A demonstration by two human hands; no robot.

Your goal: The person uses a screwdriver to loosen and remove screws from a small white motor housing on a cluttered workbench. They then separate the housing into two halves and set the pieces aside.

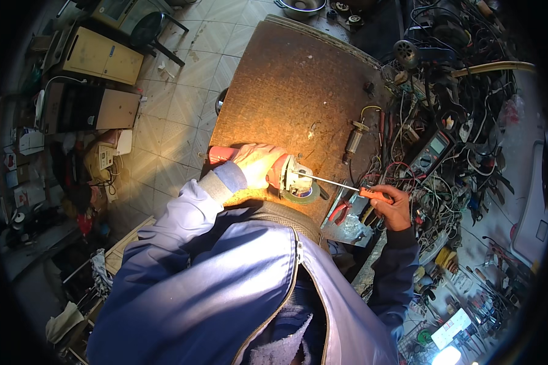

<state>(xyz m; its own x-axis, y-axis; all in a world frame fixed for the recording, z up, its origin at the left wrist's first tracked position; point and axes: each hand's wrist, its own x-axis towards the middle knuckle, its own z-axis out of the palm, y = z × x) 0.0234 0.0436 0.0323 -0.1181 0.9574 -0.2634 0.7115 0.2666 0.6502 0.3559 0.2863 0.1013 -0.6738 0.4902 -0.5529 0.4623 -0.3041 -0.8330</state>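
The left hand (259,162) wraps around a red grinder (277,173) at the near edge of the brown table (280,91). The right hand (396,208) grips an orange screwdriver (371,194), its tip at the grinder's metal head (299,175). Red pliers (341,213) lie nearby. Farther right, a meter (433,149) sits among wires (447,188).

At the centre, the left hand (259,164) grips a red angle grinder (277,173) above a brown worktop (280,85). Right of centre, the right hand (394,208) holds an orange-handled screwdriver (376,195), its shaft crossing to the grinder's metal head. A multimeter (430,153) and tangled wires (453,198) crowd the frame's right side.
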